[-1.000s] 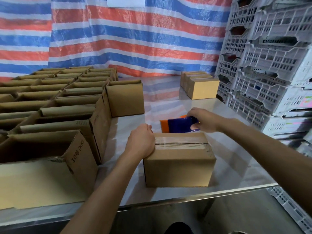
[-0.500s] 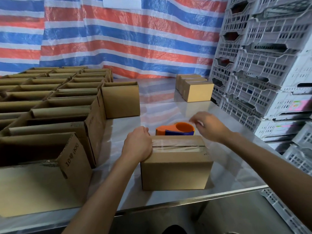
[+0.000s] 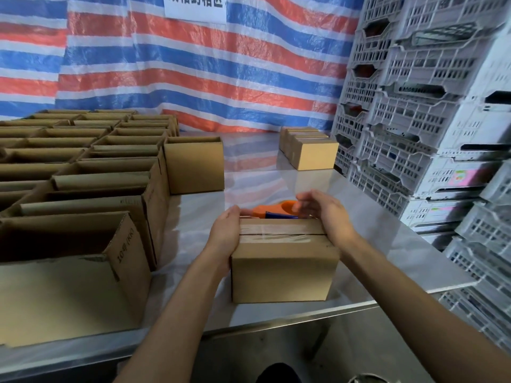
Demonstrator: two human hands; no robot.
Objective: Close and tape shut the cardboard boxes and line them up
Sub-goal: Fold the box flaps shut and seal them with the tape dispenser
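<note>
At the near edge of the steel table [image 3: 387, 244], one cardboard box [image 3: 282, 266] is seen closed, with clear tape laid along the seam of its top flaps, and it is flanked by both hands. The left hand [image 3: 225, 233] is pressed flat against the box's left end, its fingers straight rather than curled round anything. The right hand [image 3: 325, 214] is held at the right end with fingers extended and blurred, and nothing is gripped. The orange and blue tape dispenser [image 3: 272, 210] is left lying just behind the box; whether it is brushed by the right fingers cannot be told. This box is therefore judged sealed and ready to be added to the row of closed boxes [image 3: 312, 152] lined up at the far right, beside the stacked grey crates [image 3: 428, 134]. Much is left to be done: a large block of open boxes [image 3: 96, 183] is ranged on the left of the table, one more open box [image 3: 193, 167] is set at its edge, and none of these is taped
</note>
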